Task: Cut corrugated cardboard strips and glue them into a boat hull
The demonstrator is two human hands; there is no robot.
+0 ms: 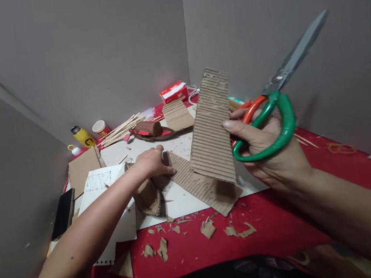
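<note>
While the right hand (270,145) is lifted above the worktop (278,227), its fingers (240,131) are curled through the green and orange handles of a pair of scissors (278,97), whose grey blades are closed and point up and to the right. The same hand pinches a strip of ribbed cardboard (210,130) between thumb and fingers at the strip's right edge, so the strip stands nearly upright, with its narrow end at the top. Whether the fingers press the handles fully together cannot be told.

The left hand (152,161) reaches forward and lies palm down, its fingers (167,169) loosely spread and flat on a second piece of cardboard (200,188) that rests on a white sheet (180,200). This flat piece runs from under the fingertips toward the lower right, passing below the upright strip. Just under the left wrist sits a crumpled lump of brown card (148,198).

Torn cardboard scraps (207,228) lie scattered on the red cloth near the front edge. To the left are a drawing on white paper (99,180), a plain brown card (83,168) and a dark phone (63,214). Farther back stand a yellow bottle (83,136), a paper cup (100,128), a bundle of wooden sticks (121,129), a brown roll (149,128) and a red and white box (174,92) near the corner of the grey walls.
</note>
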